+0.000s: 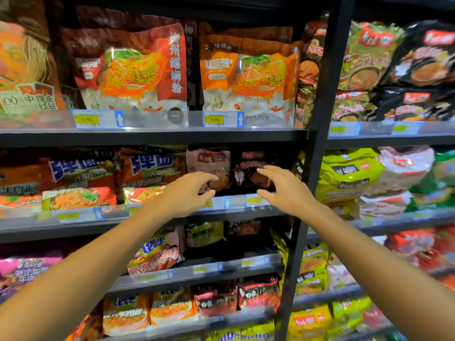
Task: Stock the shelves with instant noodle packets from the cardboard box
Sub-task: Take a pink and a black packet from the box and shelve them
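The setting is a shop aisle filled by dark metal shelving, divided by one black vertical upright (320, 134) that runs from top to bottom. Left of the upright, dark shelf boards (147, 137) are stacked one above another, each fronted by a clear plastic rail carrying blue-edged price tags (98, 118) with yellow labels; right of the upright, a second bay has similar boards and tags. Lighting is dim, with glare on the clear rails left of the upright.
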A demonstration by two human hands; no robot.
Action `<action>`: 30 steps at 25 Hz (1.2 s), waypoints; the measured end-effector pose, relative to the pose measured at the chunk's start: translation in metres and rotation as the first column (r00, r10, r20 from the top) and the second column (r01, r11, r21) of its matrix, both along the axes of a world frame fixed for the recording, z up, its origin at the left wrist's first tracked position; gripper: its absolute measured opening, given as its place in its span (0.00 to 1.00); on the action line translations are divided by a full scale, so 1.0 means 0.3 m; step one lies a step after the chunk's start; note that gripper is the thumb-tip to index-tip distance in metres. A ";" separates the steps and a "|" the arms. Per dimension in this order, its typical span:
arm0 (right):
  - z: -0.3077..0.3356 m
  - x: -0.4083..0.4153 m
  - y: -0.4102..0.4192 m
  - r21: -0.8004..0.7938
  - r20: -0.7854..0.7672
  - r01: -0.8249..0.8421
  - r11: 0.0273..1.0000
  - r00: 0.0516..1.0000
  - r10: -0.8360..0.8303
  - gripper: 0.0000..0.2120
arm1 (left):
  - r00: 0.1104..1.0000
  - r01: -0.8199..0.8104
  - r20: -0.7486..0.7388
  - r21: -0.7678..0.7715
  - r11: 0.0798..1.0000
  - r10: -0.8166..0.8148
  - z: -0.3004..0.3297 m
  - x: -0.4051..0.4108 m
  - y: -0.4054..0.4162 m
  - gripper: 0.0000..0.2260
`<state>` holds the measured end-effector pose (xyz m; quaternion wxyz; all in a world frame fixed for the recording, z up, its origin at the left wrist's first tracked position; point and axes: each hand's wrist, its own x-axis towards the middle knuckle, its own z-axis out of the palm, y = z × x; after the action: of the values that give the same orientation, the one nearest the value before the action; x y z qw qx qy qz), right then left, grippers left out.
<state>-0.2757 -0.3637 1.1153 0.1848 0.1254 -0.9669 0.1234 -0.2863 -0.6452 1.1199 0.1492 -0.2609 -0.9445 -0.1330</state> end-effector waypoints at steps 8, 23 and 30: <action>-0.234 0.522 0.016 -0.041 0.156 0.065 0.997 0.986 -0.058 0.32 | 0.975 0.180 -0.107 -0.133 0.975 -0.194 -0.224 0.305 0.025 0.32; -0.706 1.567 0.725 -0.048 0.430 0.286 0.957 0.871 -0.239 0.36 | 0.870 0.434 0.335 -0.171 0.885 -0.362 -0.807 1.078 0.751 0.47; -0.857 2.187 1.246 0.027 0.521 0.473 0.881 0.745 -0.416 0.38 | 0.751 0.553 0.542 -0.202 0.808 -0.378 -1.039 1.513 1.274 0.46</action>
<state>0.3804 0.0100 0.8581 -0.0484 -0.1563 -0.9741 0.1562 0.1676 -0.2631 0.8081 -0.1752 -0.4729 -0.8617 -0.0561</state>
